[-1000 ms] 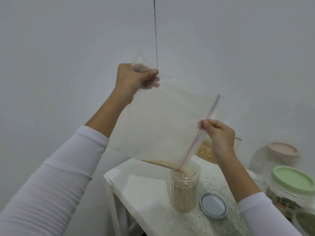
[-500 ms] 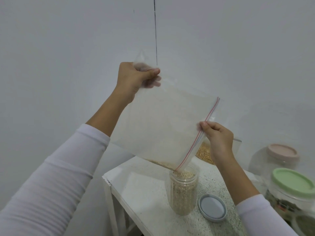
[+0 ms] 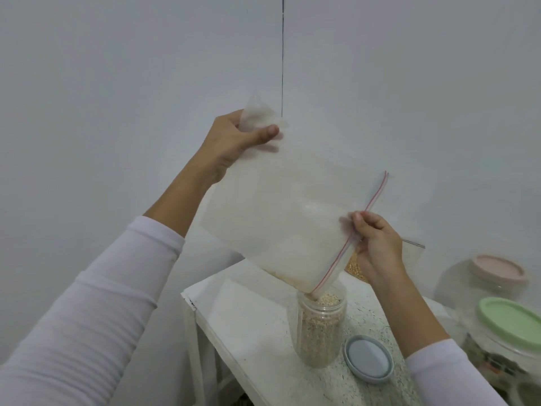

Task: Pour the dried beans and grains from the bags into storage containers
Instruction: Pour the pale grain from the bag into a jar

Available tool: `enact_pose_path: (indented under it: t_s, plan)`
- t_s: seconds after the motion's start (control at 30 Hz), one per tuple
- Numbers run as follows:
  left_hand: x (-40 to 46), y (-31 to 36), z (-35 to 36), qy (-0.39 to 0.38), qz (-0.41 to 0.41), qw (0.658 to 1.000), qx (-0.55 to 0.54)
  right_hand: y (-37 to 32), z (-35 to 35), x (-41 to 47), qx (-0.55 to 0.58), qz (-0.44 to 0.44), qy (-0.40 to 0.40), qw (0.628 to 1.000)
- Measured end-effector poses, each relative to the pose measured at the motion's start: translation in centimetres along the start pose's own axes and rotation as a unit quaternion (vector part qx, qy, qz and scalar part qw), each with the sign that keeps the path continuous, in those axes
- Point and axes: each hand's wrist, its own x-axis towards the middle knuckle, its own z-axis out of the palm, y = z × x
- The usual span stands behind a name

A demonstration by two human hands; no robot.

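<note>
A clear zip bag (image 3: 281, 218) with a red seal line hangs tilted above a clear plastic jar (image 3: 320, 329) nearly full of pale grain. The bag's lowest corner sits in the jar's mouth, with a little grain left along the bag's bottom edge. My left hand (image 3: 234, 142) pinches the bag's raised upper corner. My right hand (image 3: 377, 247) pinches the bag at its zip edge, just above the jar. The jar's grey lid (image 3: 368, 358) lies flat on the table to the jar's right.
The jar stands on a white speckled table (image 3: 257, 326) whose left edge is close by. Behind my right hand lies another bag with yellowish grain (image 3: 355, 266). At the right stand a clear jar with a pink lid (image 3: 497, 268) and one with a green lid (image 3: 512, 320).
The bag has tipped a little further and less grain remains in it. My left hand's grip on the top corner has shifted slightly. The jar's grain level is a bit higher.
</note>
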Motion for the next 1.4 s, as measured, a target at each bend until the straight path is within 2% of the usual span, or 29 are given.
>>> enact_pose_path:
  t_s: [0.27, 0.4, 0.53, 0.7, 0.87, 0.93, 1.07, 1.2, 1.27, 1.4]
  plan:
    - [-1.2, -4.6, -3.0, -0.046, -0.069, 0.993, 0.079, 0.8, -0.2, 0.4, 0.042, 0.018, -0.014, 0.999]
    - [-1.8, -8.3, -4.0, -0.082, -0.111, 0.972, 0.188, 0.7, -0.2, 0.3, 0.05, 0.022, -0.011, 0.998]
    - [-2.3, -11.9, -5.1, -0.07, -0.152, 0.95, 0.263, 0.6, -0.2, 0.4, 0.049, 0.024, -0.013, 0.998]
    - [-3.8, -15.4, -6.0, -0.009, -0.141, 0.969, 0.202, 0.5, -0.3, 0.5, 0.043, 0.021, -0.007, 0.999]
    - [-4.9, -17.1, -6.2, -0.042, -0.182, 0.971, 0.149, 0.6, -0.6, 0.9, 0.045, 0.011, -0.005, 0.999]
    - [-5.2, -17.9, -6.2, -0.025, -0.205, 0.969, 0.137, 0.6, -0.6, 0.9, 0.041, 0.011, -0.006, 0.999]
    - [-5.8, -18.7, -6.2, 0.076, -0.243, 0.967, -0.026, 0.6, -0.9, 1.1, 0.038, 0.007, 0.002, 0.999]
    - [-6.1, -18.5, -5.5, 0.132, -0.258, 0.933, -0.211, 0.7, -1.2, 1.4, 0.031, 0.0, 0.008, 1.0]
    - [-6.0, -17.7, -5.0, 0.121, -0.248, 0.936, -0.219, 0.7, -1.4, 1.5, 0.022, -0.002, 0.013, 1.0]
    - [-5.2, -15.6, -4.5, 0.107, -0.204, 0.962, -0.149, 0.6, -1.6, 1.7, 0.007, -0.002, 0.021, 1.0]
